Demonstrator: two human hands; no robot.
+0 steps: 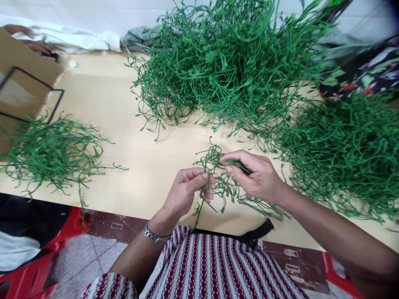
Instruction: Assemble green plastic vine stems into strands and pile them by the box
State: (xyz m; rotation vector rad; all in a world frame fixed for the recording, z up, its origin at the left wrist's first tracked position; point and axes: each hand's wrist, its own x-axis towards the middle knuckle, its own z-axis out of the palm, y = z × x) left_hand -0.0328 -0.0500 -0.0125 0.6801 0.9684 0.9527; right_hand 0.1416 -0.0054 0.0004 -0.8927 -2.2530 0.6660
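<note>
Between thumb and fingers, my left hand (192,187) pinches a thin green plastic stem (205,168) with short side sprigs. My right hand (254,173), just to the right, is closed around a few more green stems, their ends showing at the fingertips and along the palm. The hands are close together over the front of the table. Beneath and between them lies a small loose scatter of green stems (229,189), some reaching under my right wrist. Part of what each hand holds is hidden by the fingers.
A large heap of green stems (230,62) covers the back, and another pile (349,153) lies at the right. A smaller pile (56,151) sits left, beside a cardboard box (25,62) and black wire frame (59,104). Another person's hand (39,46) shows at the far left.
</note>
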